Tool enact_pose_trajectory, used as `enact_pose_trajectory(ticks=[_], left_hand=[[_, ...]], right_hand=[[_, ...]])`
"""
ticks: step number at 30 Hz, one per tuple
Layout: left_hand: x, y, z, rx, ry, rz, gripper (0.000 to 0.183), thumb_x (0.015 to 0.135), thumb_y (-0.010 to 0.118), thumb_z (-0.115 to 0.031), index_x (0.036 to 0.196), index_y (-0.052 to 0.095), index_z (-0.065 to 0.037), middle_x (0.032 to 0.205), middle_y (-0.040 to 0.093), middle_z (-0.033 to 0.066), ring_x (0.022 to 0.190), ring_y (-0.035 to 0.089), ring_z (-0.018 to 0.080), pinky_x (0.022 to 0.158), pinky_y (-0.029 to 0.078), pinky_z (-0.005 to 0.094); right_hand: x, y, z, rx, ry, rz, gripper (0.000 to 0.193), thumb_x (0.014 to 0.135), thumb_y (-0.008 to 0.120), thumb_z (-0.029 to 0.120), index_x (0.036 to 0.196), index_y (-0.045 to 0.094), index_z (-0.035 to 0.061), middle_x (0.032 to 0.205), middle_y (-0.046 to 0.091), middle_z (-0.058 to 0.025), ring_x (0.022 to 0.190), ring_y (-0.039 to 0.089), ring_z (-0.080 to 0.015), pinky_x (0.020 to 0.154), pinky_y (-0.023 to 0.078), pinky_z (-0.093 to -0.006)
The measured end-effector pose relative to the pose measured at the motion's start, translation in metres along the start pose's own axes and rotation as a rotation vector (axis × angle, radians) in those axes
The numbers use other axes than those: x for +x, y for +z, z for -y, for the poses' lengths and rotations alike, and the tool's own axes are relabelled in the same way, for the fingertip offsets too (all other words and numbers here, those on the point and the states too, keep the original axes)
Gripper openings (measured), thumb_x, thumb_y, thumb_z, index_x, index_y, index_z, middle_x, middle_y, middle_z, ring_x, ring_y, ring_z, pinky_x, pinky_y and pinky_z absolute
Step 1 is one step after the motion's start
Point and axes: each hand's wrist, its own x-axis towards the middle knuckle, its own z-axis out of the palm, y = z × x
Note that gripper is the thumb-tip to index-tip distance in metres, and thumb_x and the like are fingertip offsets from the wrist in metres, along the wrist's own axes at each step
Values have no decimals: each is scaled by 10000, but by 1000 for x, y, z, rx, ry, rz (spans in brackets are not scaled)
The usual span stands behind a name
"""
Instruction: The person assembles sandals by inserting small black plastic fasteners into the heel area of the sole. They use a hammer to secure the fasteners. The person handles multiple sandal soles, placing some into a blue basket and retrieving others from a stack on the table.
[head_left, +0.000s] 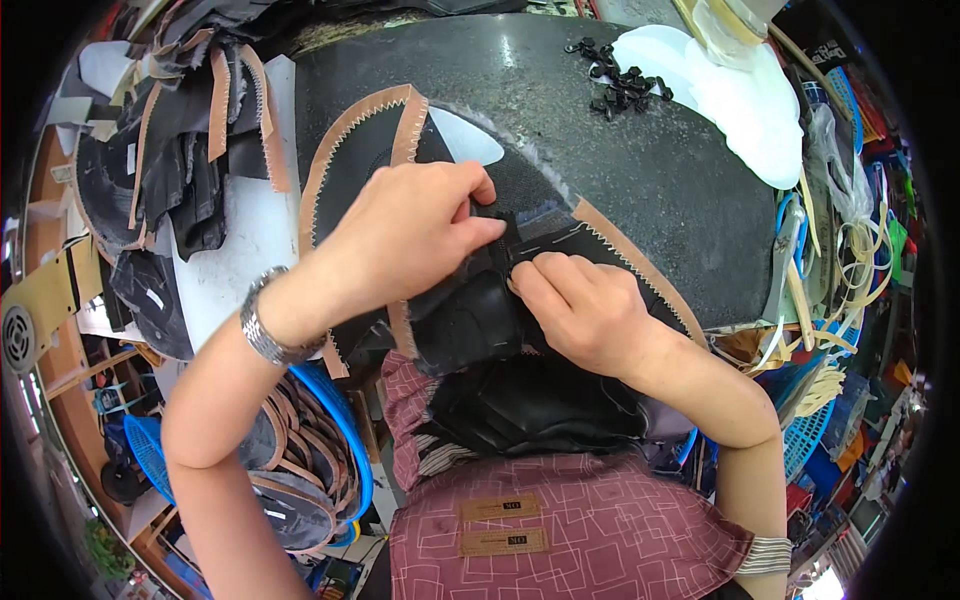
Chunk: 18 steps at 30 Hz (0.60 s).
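Observation:
A black leather shoe upper (pixel 470 318) with tan, zigzag-stitched edging lies across the near edge of the dark worktop. My left hand (pixel 425 220) is closed at its middle, the thumb pressed on a narrow black strap (pixel 507 228) and the index finger bent above it. From the right, my right hand (pixel 580 305) pinches the black material just beside that strap, fingers curled. The fingertips of both hands nearly meet. Whatever small part lies between them is hidden. A pale grey lining patch (pixel 465 138) shows beyond my left hand.
Small black buckle-like pieces (pixel 620 78) lie at the far right of the worktop (pixel 660 190), beside white sheet pieces (pixel 745 100). Stacked uppers (pixel 185 150) are at the left. A blue basket (pixel 350 440) below holds more. Pale strips (pixel 865 250) hang at the right.

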Motion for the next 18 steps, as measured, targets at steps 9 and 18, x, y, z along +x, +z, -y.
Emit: enact_pose_trajectory(ticks=[9,18], left_hand=[[-1,10,-6,-48,-35,-32,192,768,671,-166,854,593,-12,734,554,131,699,560,310,615,434,369],[-5,2,4,-369,-64,64,171,820,640,-136,792,608,29,606,554,105,548,458,104,527,397,285]], right_hand=[[6,-4,3,-195,-115,-131,177,665,592,107,818,602,18,802,566,-66,679,574,-174,668,514,-303],[13,-8,-4,-195,-169,-29,172,683,588,90,827,593,-3,789,582,-103,698,638,-201,603,535,-261]])
